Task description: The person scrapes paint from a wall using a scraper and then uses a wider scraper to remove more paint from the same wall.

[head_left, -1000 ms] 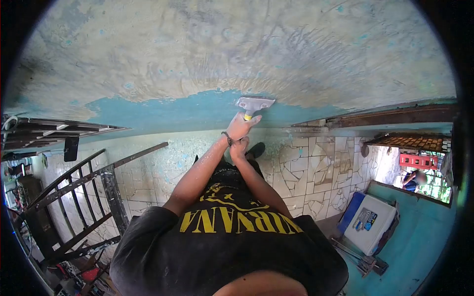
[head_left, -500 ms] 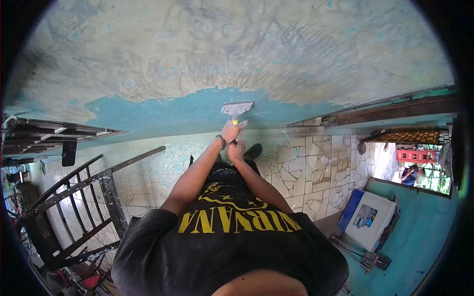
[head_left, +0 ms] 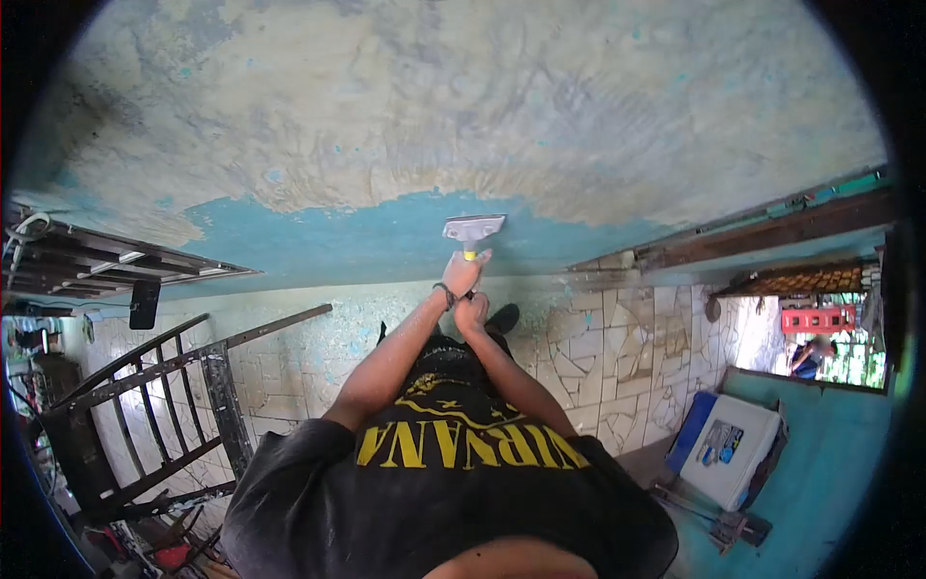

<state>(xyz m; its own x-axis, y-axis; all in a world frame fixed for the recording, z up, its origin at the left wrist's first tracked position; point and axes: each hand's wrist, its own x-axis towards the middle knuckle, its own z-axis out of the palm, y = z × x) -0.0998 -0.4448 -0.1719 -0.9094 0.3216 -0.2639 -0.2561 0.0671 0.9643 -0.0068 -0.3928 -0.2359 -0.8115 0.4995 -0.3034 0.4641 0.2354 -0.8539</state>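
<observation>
A wide-bladed scraper [head_left: 474, 229] with a yellow band on its neck rests its blade against the turquoise part of the wall [head_left: 357, 232]. My left hand [head_left: 465, 273], with a dark bracelet at the wrist, is wrapped round its handle. Close below, my right hand [head_left: 472, 314] is closed round the lower end of the handle, most of which the fingers hide. Above the blade the wall surface is pale and patchy [head_left: 463, 106], with a ragged edge against the turquoise.
A dark metal frame with bars [head_left: 222, 405] stands at the left. On the right are a white and blue box [head_left: 730, 449], a wooden ledge [head_left: 772, 236] and a window opening, with a person [head_left: 810, 357] outside. Cracked-pattern tiles [head_left: 617, 338] cover the floor.
The scraper and both hands appear slightly lower and further right in the view. The surroundings have shifted downward too, as the camera tilted. Both hands keep their hold.
</observation>
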